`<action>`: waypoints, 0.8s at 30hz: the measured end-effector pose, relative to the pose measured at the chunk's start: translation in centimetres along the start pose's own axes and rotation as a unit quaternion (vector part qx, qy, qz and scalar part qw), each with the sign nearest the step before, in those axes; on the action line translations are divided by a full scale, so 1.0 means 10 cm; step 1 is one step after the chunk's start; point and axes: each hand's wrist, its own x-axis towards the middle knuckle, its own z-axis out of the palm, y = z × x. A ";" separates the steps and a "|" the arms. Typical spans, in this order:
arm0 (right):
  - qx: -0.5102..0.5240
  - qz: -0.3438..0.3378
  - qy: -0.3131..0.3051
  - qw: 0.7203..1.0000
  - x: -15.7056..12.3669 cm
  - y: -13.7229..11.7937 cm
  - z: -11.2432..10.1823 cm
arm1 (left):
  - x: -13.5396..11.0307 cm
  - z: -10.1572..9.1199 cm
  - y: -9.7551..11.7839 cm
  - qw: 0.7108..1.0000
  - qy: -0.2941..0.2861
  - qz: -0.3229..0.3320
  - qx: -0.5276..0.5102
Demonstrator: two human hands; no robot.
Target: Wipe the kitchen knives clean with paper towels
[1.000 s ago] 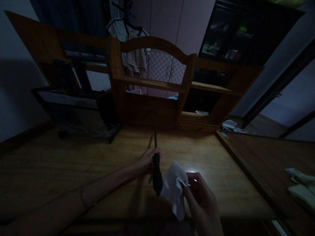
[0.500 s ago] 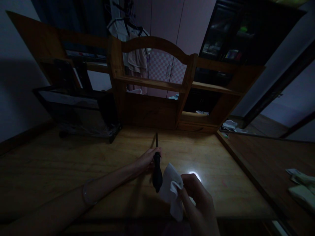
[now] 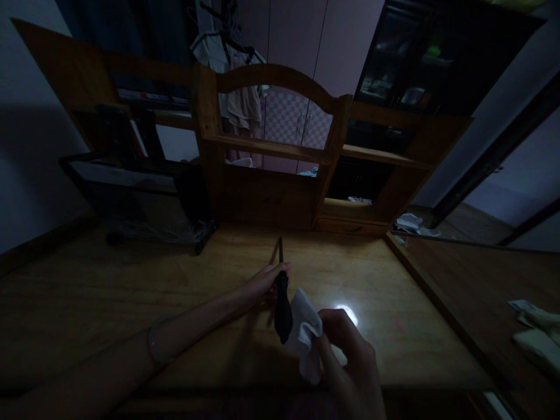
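Observation:
A screwdriver (image 3: 283,312) with a dark, bulging handle and a thin dark shaft points away from me over the wooden desk. My left hand (image 3: 266,282) is closed around it where the handle meets the shaft. Pinched between the thumb and fingers of my right hand (image 3: 347,350) is a white tissue (image 3: 305,329), crumpled and hanging down. The tissue lies just right of the handle's end; whether the two touch I cannot tell. Part of the left fingers is hidden behind the screwdriver.
The desk top (image 3: 350,268) has a wooden shelf unit (image 3: 271,201) along its back. A black-framed object (image 3: 149,198) partly wrapped in clear plastic stands at the left. To the right, a lower wooden surface (image 3: 476,274) bears pale cloth (image 3: 540,344). The room is dim.
The screwdriver and my left hand have shifted slightly right. My right hand with the tissue has come slightly left, so the tissue is closer to the handle.

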 end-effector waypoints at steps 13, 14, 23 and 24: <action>-0.019 -0.101 -0.064 0.993 -0.01 -0.01 0.20 | 0.13 -0.10 -0.16 0.998 0.022 0.027 0.060; -0.022 -0.110 -0.075 0.991 -0.02 0.04 0.21 | 0.14 -0.11 -0.16 0.998 0.027 0.027 0.059; -0.079 -0.142 -0.111 0.981 -0.12 0.31 0.15 | 0.01 0.00 -0.07 0.998 0.059 0.016 0.026; -0.086 -0.148 -0.105 0.980 -0.15 0.29 0.14 | -0.01 0.01 -0.05 0.998 0.061 0.014 0.025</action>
